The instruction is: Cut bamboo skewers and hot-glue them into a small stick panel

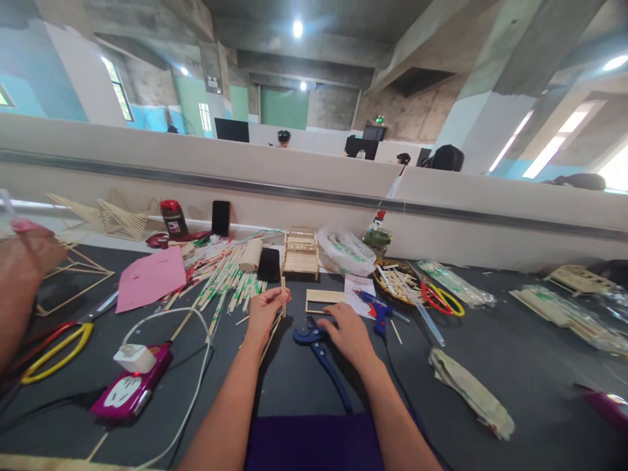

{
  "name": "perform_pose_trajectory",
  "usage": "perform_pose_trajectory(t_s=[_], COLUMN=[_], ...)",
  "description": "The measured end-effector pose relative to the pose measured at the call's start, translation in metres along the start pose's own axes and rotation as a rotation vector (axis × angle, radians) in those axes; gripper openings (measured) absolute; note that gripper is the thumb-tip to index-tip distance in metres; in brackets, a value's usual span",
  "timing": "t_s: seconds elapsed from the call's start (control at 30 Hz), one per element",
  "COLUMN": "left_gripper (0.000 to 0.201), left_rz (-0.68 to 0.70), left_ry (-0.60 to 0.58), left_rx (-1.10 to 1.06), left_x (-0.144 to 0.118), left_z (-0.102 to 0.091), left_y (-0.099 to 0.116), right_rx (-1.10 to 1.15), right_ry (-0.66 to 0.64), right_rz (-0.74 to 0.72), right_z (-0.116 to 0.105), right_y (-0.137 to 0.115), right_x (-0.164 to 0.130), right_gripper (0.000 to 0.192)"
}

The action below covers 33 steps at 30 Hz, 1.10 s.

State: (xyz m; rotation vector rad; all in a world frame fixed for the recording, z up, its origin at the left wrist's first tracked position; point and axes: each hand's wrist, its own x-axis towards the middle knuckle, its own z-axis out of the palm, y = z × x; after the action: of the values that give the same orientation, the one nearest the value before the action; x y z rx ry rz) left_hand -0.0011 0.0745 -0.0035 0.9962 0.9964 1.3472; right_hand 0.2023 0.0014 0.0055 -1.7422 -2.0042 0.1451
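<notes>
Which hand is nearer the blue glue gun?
Right. The right hand is just left of the glue gun; the left hand is farther left, holding a wooden stick.

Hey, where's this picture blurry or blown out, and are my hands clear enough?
Head view: the co-worker's hand at the left edge is smeared, probably by motion. Head view: the uppermost ceiling lamp glares, and the bright patch at the right edge burns out white. Head view: your left hand and right hand are fairly clear.
</notes>
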Motion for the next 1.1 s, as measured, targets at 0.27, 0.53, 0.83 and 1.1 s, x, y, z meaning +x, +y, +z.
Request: perform_pose_trajectory(t_s=[0.27, 0.53, 0.83, 1.1], left_gripper=[0.033, 0.022, 0.022, 0.033], left_rz=[0.003, 0.089, 0.149, -0.006], left_ry=[0.011, 0.006, 0.003, 0.119], left_rx=[0.044, 0.105, 0.122, 0.046], left_x=[0.005, 0.003, 0.003, 0.004], left_z=[-0.002, 0.001, -0.001, -0.015], left_y=[-0.001, 0.004, 0.007, 0.01], right_rx=[-0.243, -0.296, -0.243, 0.468], right_ry=[-0.133, -0.134, 0.067, 0.584], right_rz=[0.133, 0.089, 0.105, 0.346], right_z=[0.011, 0.038, 0.017, -0.073], right_y=[0.019, 0.024, 0.032, 0.083], right_x=[0.081, 0.093, 0.107, 0.176], right_gripper=[0.019, 0.021, 0.021, 0.011])
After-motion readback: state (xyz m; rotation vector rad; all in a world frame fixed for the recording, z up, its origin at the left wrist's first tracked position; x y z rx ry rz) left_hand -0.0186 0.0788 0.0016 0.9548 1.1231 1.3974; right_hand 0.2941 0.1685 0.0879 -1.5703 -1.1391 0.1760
